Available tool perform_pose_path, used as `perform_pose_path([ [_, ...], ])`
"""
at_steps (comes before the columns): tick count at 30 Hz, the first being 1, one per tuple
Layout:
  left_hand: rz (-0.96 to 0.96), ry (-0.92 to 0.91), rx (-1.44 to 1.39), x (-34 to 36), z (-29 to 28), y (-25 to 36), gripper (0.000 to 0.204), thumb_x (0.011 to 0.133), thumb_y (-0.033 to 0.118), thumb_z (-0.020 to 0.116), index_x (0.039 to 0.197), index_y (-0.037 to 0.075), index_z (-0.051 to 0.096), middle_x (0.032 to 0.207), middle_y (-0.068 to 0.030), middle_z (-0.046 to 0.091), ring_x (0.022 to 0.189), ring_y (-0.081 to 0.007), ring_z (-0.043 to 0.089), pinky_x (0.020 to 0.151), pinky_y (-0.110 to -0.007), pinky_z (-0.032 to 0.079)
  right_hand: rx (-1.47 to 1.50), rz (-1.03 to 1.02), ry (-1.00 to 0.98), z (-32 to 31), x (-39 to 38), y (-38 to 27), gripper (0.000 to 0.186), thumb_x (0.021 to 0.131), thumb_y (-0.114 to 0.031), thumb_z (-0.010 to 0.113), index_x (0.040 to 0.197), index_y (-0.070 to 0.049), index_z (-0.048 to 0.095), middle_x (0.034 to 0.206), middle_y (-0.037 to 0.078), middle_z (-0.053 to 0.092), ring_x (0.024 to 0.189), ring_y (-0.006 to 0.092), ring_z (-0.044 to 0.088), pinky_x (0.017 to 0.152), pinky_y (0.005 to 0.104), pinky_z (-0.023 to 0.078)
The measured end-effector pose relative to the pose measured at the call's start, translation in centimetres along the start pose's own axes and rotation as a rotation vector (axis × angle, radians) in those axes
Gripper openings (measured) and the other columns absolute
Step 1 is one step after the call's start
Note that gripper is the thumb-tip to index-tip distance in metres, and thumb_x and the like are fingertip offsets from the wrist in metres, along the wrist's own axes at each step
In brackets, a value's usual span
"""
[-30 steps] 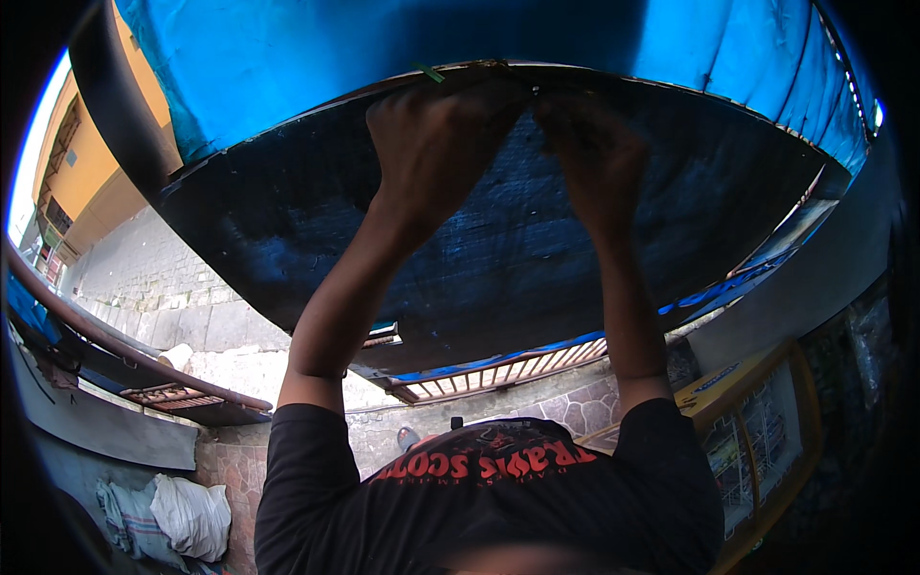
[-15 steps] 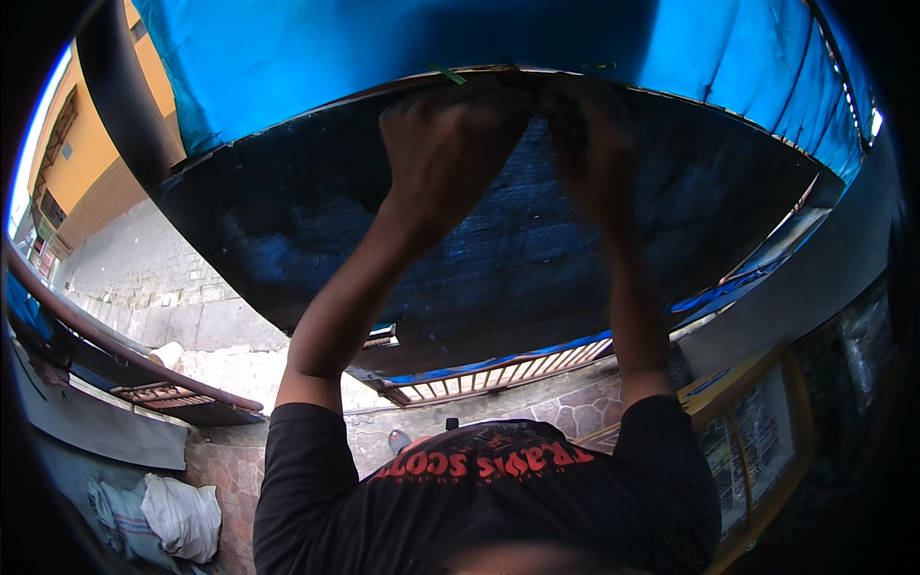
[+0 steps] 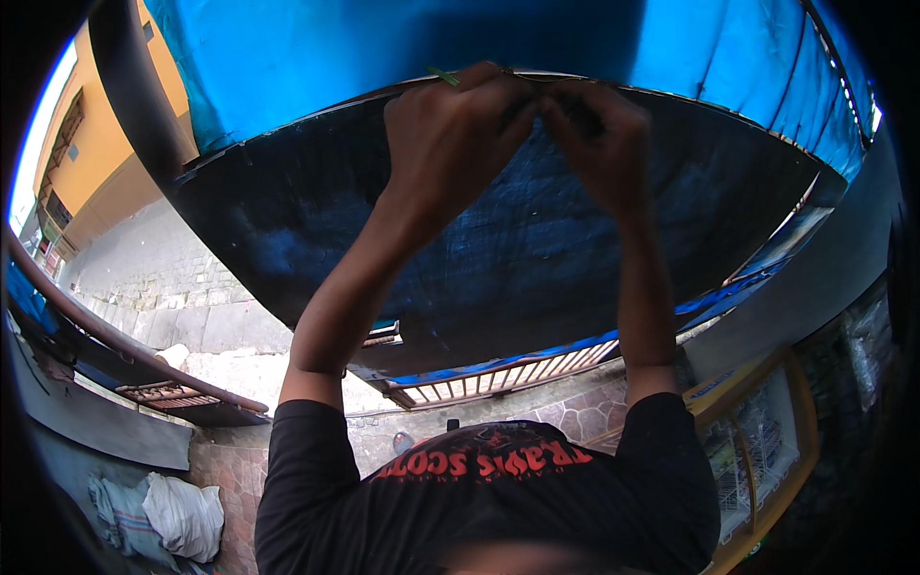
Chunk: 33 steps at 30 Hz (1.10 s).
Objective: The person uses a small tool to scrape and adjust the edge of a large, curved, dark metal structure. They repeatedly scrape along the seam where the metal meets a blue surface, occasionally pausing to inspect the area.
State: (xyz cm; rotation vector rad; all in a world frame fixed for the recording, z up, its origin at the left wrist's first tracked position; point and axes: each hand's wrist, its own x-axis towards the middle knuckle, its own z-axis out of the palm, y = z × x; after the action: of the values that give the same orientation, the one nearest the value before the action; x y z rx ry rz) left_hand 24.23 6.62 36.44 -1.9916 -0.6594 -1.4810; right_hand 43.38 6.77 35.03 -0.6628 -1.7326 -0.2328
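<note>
My left hand (image 3: 450, 144) is curled with its fingers pinched at the seam between a bright blue sheet (image 3: 402, 38) and a dark, weathered blue-black board (image 3: 287, 220). Beside it my right hand (image 3: 599, 144) is also bent, thumb and fingers drawn together at the same seam, its fingertips close to those of my left hand. Whatever they grip is too small and shaded to make out. A thin green strip (image 3: 444, 77) sticks out just above my left hand's knuckles.
A rusty railing (image 3: 86, 326) curves along the left, beyond it a paved lane (image 3: 163, 268) and yellow building (image 3: 134, 96). Below the board are metal bars (image 3: 498, 379). White sacks (image 3: 182, 517) lie bottom left; a yellow-framed glass cabinet (image 3: 757, 450) stands bottom right.
Both hands stay at the seam. My left hand has shifted slightly right, and the fingertips of the two hands are closer together than a second ago.
</note>
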Motion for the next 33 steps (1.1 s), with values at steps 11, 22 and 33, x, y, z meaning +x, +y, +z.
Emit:
perform_pose_path([
  [11,0.187,0.195,0.024,-1.6,1.1,-0.8,0.018,0.072,0.011,0.086,0.089,0.010,0.080,0.074,-0.0014,0.070,0.062,-0.0140,0.067,0.055,-0.028,0.050,0.081,0.014,0.034,1.2,-0.1,-0.7,0.019,0.093,-0.014,0.074,0.106,-0.001,0.073,0.097,0.014,0.075,0.085,0.0244,0.075,0.072,0.0330,0.058],
  [22,0.392,0.360,0.153,-1.3,2.1,-1.4,0.011,0.075,0.017,0.082,0.084,0.014,0.076,0.073,0.0058,0.065,0.059,-0.0066,0.061,0.052,-0.027,0.041,-0.157,-0.360,0.114,1.9,0.6,1.6,0.016,0.095,-0.012,0.072,0.108,-0.003,0.069,0.096,0.013,0.073,0.083,0.0276,0.074,0.070,0.0371,0.059],
  [33,0.542,0.242,0.201,-1.8,1.5,-1.6,0.017,0.073,0.017,0.089,0.087,0.012,0.081,0.077,-0.0022,0.073,0.073,-0.0159,0.074,0.063,-0.029,0.058,-0.057,-0.210,-0.182,-1.6,2.8,-0.6,0.016,0.095,-0.012,0.065,0.095,0.004,0.064,0.084,0.021,0.065,0.075,0.0379,0.065,0.068,0.0437,0.050],
])
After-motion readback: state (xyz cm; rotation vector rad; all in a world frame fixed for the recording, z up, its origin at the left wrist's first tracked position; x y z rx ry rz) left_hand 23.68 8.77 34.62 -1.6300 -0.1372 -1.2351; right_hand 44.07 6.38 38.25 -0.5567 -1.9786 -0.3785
